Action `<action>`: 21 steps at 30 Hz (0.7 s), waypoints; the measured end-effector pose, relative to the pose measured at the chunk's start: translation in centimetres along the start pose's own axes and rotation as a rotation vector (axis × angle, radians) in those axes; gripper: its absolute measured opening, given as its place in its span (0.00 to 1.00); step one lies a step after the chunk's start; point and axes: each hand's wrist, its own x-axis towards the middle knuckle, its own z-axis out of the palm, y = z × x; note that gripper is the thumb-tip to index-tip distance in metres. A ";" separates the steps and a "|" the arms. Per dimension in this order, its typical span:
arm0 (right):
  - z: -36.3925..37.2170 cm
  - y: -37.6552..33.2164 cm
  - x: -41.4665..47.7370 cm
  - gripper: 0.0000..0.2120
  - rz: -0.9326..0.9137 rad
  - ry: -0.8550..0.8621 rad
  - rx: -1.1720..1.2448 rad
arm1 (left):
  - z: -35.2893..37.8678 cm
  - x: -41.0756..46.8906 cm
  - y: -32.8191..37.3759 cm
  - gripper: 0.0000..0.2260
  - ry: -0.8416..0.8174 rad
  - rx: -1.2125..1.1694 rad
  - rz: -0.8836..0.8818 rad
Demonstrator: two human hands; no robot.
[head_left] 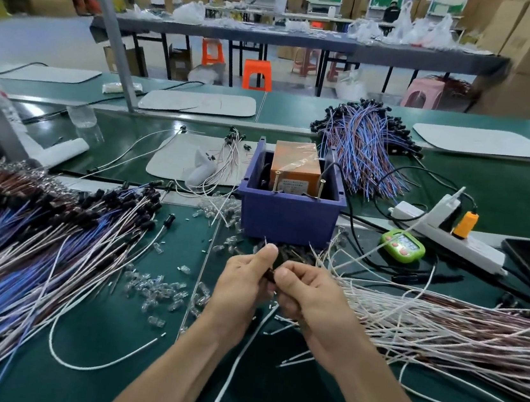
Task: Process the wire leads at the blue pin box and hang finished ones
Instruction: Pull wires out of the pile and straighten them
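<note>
Left hand [240, 284] and right hand [308, 301] both pinching dark end of lead [269, 273], just in front of box [288, 217], mid worktop [100, 331]. I judge lead light, limp, tangle-prone, tip likely delicate; I'd grip stiff dark end, not thin wire

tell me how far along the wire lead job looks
Likely done: the capped leads heaped at left. In hand: left hand and right hand pinch one dark-ended lead before the blue box. Remaining: the white bundle at right, seemingly large.
</note>
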 end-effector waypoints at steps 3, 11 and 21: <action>-0.1 0.4 0.2 0.15 -0.022 -0.026 -0.012 | 0.1 0.0 0.2 0.22 0.081 0.053 0.017; -0.2 1.6 0.0 0.09 -0.134 0.082 -0.297 | -1.3 -1.1 0.4 0.23 0.329 0.810 0.541; -0.6 1.0 -0.7 0.05 -0.163 0.023 -0.064 | 0.2 -0.7 0.3 0.29 0.102 0.165 0.166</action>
